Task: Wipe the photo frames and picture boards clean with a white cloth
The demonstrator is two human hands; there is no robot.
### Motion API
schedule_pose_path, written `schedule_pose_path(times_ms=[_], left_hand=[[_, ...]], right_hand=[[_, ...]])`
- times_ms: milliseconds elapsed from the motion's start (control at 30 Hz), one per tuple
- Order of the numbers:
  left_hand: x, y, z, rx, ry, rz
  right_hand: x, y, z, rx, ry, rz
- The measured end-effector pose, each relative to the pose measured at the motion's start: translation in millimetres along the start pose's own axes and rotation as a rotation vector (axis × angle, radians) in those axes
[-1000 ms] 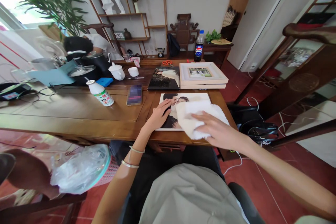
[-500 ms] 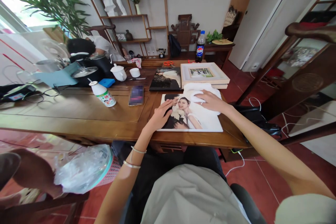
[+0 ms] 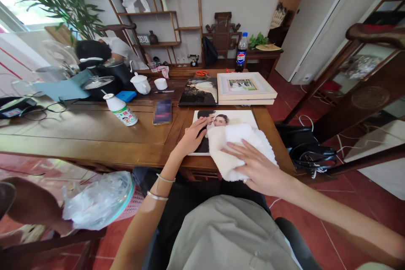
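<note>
A large printed portrait photo board [image 3: 236, 116] lies flat at the near right of the wooden table [image 3: 82, 133]. My left hand [image 3: 193, 136] rests on its left edge with fingers spread flat. A white cloth [image 3: 230, 147] covers the board's near half, and my right hand [image 3: 257, 168] presses flat on it with fingers stretched out. Beyond the board lie a dark photo panel [image 3: 199, 92] and a white-framed picture [image 3: 244, 88].
A phone [image 3: 162, 112] and a tipped white bottle [image 3: 120, 109] lie left of the board. Teapot [image 3: 141, 84], cup, pans and cables fill the far left. A soda bottle [image 3: 241, 53] stands behind. A plastic-lined basket [image 3: 101, 200] sits by my left knee, a black bag [image 3: 311, 155] on the right floor.
My right hand has drawn the white cloth from the board's far edge back toward me, over its near half. My left hand has stayed on the left edge.
</note>
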State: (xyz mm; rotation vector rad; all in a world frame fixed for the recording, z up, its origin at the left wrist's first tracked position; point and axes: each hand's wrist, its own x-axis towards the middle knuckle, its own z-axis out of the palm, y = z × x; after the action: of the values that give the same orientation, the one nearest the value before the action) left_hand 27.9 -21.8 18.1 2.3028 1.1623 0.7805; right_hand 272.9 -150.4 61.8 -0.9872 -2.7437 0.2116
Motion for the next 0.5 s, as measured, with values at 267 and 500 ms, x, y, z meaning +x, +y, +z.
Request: schedule_pose_path(times_ms=[267,500], left_hand=[[-1,0,0,0.004,0.005,0.004],[-1,1,-1,0.006,-0.002,0.010]], right_hand=[[30,54,-13,-0.045,0.051,0.048],[74,116,-19,-0.133,0.085,0.148]])
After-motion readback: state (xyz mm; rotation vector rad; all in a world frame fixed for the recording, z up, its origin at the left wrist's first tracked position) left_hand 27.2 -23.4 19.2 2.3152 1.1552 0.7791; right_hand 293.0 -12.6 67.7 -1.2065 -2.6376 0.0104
